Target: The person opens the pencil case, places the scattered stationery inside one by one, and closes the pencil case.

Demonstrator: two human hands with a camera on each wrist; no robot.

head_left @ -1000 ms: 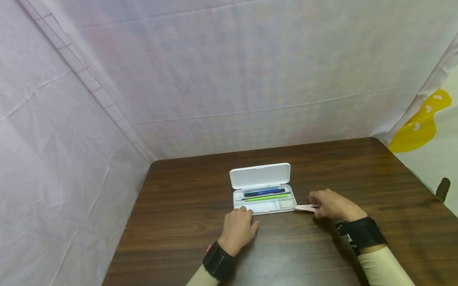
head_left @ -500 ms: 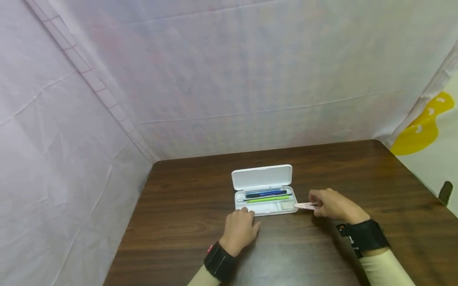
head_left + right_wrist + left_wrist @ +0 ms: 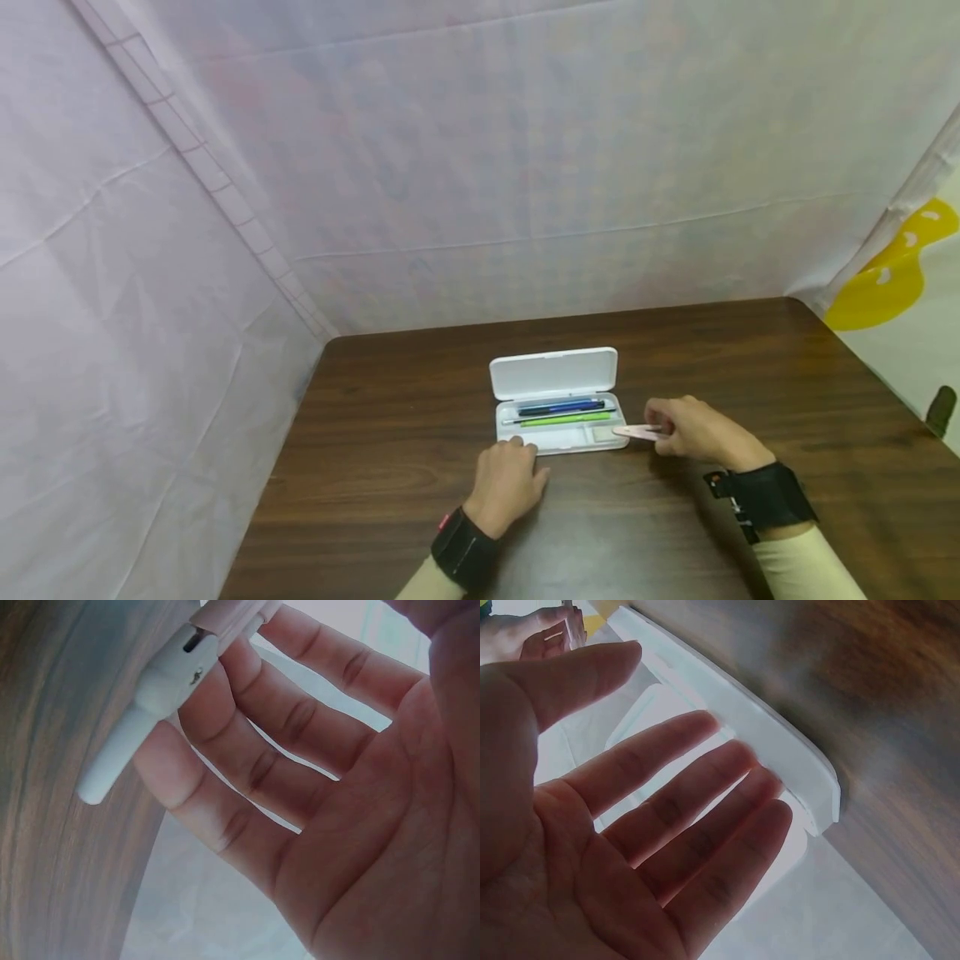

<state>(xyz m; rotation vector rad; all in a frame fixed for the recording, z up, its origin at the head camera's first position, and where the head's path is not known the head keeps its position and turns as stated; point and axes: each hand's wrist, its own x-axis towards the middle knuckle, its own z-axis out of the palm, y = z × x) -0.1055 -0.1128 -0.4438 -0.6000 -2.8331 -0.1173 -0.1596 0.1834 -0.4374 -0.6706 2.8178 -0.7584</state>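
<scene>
A white pencil case lies on the table with its lid raised. Blue pens and a lime-green pen lie in its long compartment. A pale eraser fills the small front-right one. My left hand rests its fingertips on the case's front edge, fingers nearly straight in the left wrist view. My right hand pinches what looks like a pair of pale pink-and-white compasses, their tip pointing left over the eraser. Their rounded white hinge end shows in the right wrist view.
The dark wooden table reaches back to a white cloth wall. Another white cloth hangs along the left. A yellow shape marks the panel beyond the table's right edge.
My right hand has brought the compasses slightly left, so their tip now overlaps the case's right end. The head view has shifted a little. My left hand stays at the case's front edge.
</scene>
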